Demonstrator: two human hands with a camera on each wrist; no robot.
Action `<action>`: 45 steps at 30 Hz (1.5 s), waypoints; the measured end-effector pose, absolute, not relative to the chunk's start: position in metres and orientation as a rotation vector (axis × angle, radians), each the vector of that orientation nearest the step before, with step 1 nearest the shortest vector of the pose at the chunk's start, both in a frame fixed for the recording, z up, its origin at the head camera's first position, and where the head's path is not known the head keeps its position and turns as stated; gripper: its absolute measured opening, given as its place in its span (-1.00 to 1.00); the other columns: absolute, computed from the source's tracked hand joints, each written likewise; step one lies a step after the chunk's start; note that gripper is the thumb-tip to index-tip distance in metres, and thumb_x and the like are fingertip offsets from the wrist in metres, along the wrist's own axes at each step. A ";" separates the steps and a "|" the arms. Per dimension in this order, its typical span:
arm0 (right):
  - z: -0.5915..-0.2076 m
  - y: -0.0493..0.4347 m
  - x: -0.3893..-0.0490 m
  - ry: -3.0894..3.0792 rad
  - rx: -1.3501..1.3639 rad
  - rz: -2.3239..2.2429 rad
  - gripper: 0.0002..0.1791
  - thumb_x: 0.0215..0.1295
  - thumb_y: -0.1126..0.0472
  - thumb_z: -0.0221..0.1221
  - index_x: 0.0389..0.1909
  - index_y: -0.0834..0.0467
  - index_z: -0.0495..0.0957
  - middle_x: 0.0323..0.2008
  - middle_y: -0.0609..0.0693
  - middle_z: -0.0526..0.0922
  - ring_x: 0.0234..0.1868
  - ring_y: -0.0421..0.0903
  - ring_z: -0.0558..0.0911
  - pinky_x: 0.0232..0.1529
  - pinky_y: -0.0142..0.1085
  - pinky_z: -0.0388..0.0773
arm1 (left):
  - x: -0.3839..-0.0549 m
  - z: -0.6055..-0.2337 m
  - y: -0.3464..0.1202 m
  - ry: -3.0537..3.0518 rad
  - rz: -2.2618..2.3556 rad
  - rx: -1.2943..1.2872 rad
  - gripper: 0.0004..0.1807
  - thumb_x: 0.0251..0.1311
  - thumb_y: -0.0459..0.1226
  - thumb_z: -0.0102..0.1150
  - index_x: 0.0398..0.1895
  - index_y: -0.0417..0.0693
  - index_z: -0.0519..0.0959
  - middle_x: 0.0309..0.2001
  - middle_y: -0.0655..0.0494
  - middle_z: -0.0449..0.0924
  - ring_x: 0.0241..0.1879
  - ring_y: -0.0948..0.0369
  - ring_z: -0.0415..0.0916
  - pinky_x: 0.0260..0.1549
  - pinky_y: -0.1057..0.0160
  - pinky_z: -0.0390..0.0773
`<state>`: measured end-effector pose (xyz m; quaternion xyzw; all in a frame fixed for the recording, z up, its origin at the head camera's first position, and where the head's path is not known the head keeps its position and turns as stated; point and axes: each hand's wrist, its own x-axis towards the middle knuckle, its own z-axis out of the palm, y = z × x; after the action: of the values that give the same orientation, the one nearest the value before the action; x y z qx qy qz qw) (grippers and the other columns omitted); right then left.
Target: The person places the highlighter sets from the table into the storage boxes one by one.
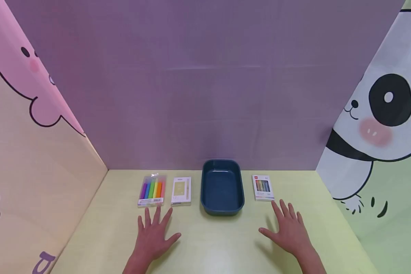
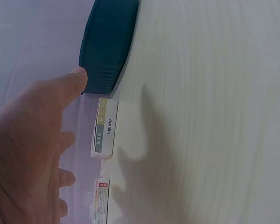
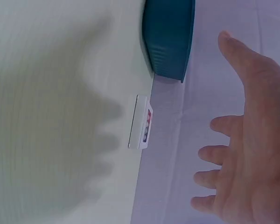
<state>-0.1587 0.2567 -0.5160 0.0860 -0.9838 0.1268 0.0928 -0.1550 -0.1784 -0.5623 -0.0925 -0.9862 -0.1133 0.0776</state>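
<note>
My left hand hovers over the table with its fingers spread, holding nothing. Just beyond its fingertips lie a clear pack of coloured markers and a white and gold box, whose end reads "deli" in the left wrist view. My right hand, also spread and holding nothing, is nearest to a small white box with a picture of coloured sticks on its front. Between the boxes stands a dark blue rectangular tray. In the right wrist view, the white box lies apart from the fingers.
The pale yellow tabletop meets a purple backdrop right behind the tray and boxes. Printed side panels rise at both edges, one with a pink figure and one with a panda.
</note>
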 end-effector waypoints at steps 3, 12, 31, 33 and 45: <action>-0.518 0.258 -0.164 -2.928 0.256 0.443 0.09 0.06 -0.44 0.20 0.41 0.24 0.23 0.35 0.37 0.23 0.34 0.43 0.16 0.19 0.35 0.15 | -0.157 -0.561 -0.179 -2.929 -0.335 -0.291 -0.06 0.04 0.37 0.10 0.42 0.07 0.31 0.41 -0.29 0.12 0.35 -0.46 -0.15 0.18 -0.48 -0.09; -0.521 0.261 -0.169 -2.977 0.230 0.550 0.04 0.14 -0.34 0.22 0.40 0.32 0.19 0.32 0.44 0.23 0.26 0.51 0.24 0.05 0.34 0.32 | -0.162 -0.554 -0.175 -2.948 -0.389 -0.348 -0.19 0.22 0.22 0.09 0.45 0.04 0.26 0.41 -0.32 0.11 0.33 -0.49 -0.12 0.20 -0.42 0.03; -0.535 0.276 -0.204 -2.958 0.127 0.895 -0.02 0.23 -0.29 0.19 0.37 0.38 0.16 0.27 0.45 0.28 0.24 0.37 0.34 0.13 0.24 0.33 | -0.197 -0.529 -0.164 -2.998 -0.557 -0.480 -0.30 0.32 -0.02 0.11 0.46 -0.06 0.21 0.39 -0.27 0.18 0.33 -0.35 0.09 0.15 -0.32 0.25; -0.536 0.276 -0.207 -2.953 0.118 0.932 -0.04 0.24 -0.25 0.20 0.36 0.40 0.17 0.27 0.45 0.28 0.26 0.37 0.31 0.17 0.23 0.29 | -0.201 -0.529 -0.165 -2.993 -0.589 -0.500 -0.30 0.33 -0.04 0.12 0.46 -0.07 0.22 0.37 -0.25 0.22 0.32 -0.28 0.17 0.15 -0.28 0.29; -0.536 0.278 -0.213 -2.871 0.143 1.047 -0.28 0.30 0.04 0.23 0.27 0.47 0.26 0.13 0.48 0.42 0.07 0.40 0.48 0.06 0.18 0.41 | -0.225 -0.514 -0.144 -3.025 -0.832 -0.454 -0.34 0.34 -0.05 0.10 0.44 -0.05 0.23 0.29 -0.10 0.36 0.13 -0.03 0.45 0.06 -0.05 0.49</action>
<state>-0.2134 0.2776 -0.5365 0.0469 -0.9376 0.3420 0.0411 -0.2251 -0.1444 -0.5140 -0.1433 -0.9541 -0.2625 -0.0145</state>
